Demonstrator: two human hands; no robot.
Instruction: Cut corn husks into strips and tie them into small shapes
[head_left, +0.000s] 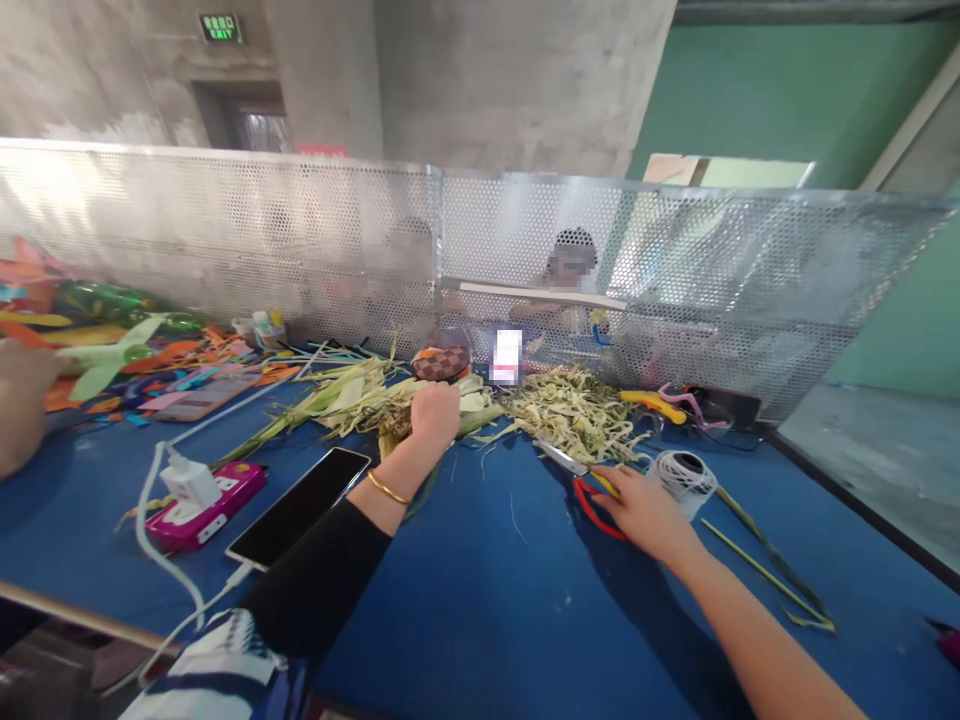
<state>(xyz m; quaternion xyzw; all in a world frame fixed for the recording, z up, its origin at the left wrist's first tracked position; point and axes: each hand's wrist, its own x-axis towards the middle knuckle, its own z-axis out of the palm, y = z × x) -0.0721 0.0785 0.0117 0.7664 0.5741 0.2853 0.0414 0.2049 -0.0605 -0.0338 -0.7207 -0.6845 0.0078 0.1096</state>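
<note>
My left hand (435,412) reaches forward, fingers curled down into a heap of pale green leaf strips (352,395) on the blue table (487,590). It wears a gold bangle and a black sleeve. My right hand (637,505) lies over the red handles of a pair of scissors (581,480), whose blades point left on the table. A spool of white string (684,474) stands just right of that hand. A pile of cut yellowish scraps (577,410) lies behind the scissors.
A black phone (300,505) and a pink power bank (206,505) with a white charger lie at the left. Colourful paper craft pieces (112,350) cover the far left, near another person's hand (19,400). A perforated metal screen (450,250) backs the table; a person sits behind it.
</note>
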